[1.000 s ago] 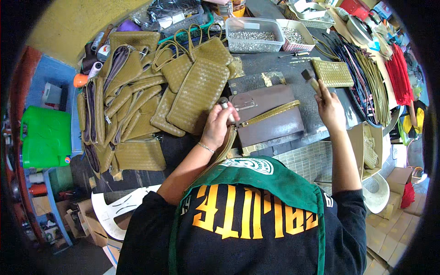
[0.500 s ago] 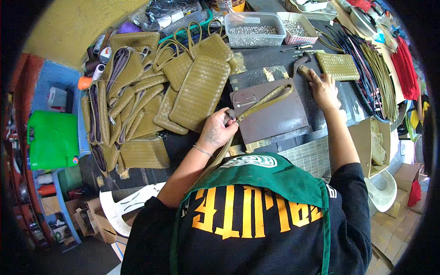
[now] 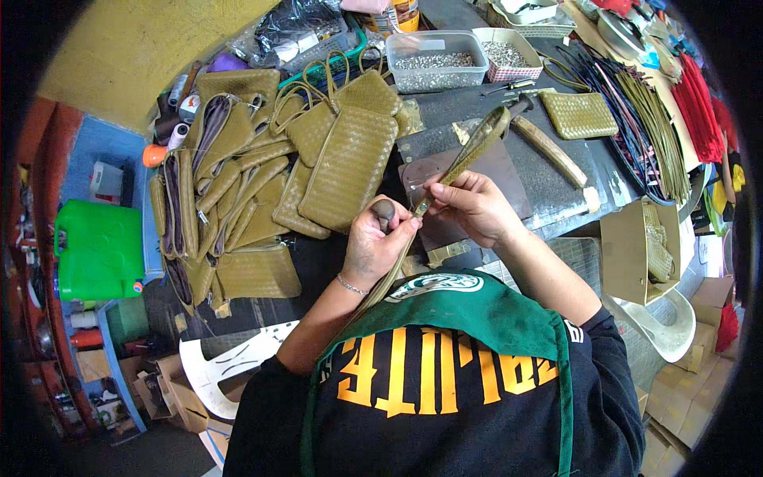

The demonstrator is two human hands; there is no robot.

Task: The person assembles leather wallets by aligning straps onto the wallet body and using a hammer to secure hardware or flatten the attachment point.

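Note:
My left hand (image 3: 369, 250) is closed around a short metal hand tool with a rounded end (image 3: 384, 210), and also grips an olive strap; a bundle of strap ends (image 3: 381, 288) trails along my wrist. My right hand (image 3: 485, 215) pinches the same looped olive wrist strap (image 3: 475, 143) close to a small metal fitting (image 3: 420, 209), where both hands nearly meet. Beneath them lies a smooth brown board (image 3: 509, 179), partly covered by my hands. A hammer (image 3: 548, 151) with a wooden handle rests beyond my right hand, its head partly behind the strap's loop.
Olive woven pouches (image 3: 350, 171) are heaped at the left. Clear (image 3: 437, 62) and checked (image 3: 509, 60) containers of small metal pieces stand at the back. One woven pouch (image 3: 579, 115) and bundled strips (image 3: 648, 131) lie right, above an open box (image 3: 628, 254).
My right hand has let go of the hammer and come left to the strap. The strap's loop has lifted and swung away from me. The hammer now lies on the table.

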